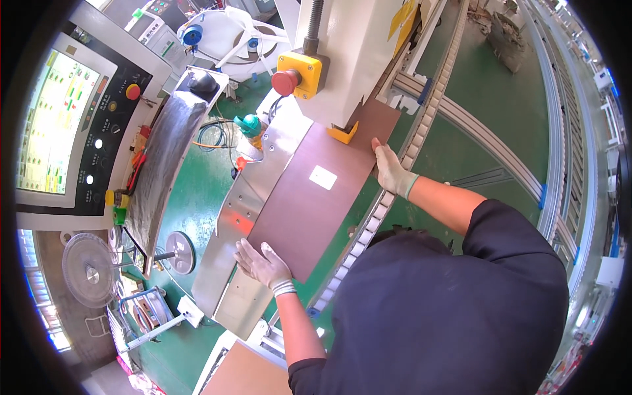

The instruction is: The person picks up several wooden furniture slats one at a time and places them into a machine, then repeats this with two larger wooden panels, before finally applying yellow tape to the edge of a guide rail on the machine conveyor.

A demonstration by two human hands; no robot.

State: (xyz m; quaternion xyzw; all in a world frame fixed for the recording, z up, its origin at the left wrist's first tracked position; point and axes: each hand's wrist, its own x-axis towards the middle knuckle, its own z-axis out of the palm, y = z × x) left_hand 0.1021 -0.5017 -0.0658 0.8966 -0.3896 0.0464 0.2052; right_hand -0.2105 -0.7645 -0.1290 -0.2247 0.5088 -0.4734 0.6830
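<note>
A long brown panel (306, 210) with a white label (322, 178) lies slanted across the metal machine table (253, 197). My left hand (263, 263), in a pale glove, rests flat at the panel's near left edge with its fingers stretched and apart. Farther up, my right hand (395, 174), also gloved, grips the panel's right edge. One bare digit tip lies over the top face there, and the other fingers are mostly hidden. Above the panel's far part sits a yellow-orange guard piece (343, 133) under the white machine housing (355, 52).
A red push button on a yellow box (299, 76) hangs near the housing. A strip of white rollers (372, 220) runs along the panel's right side. At left stands a control console with a lit screen (56, 125); below it is a fan (92, 270). Another brown board (247, 372) lies near me.
</note>
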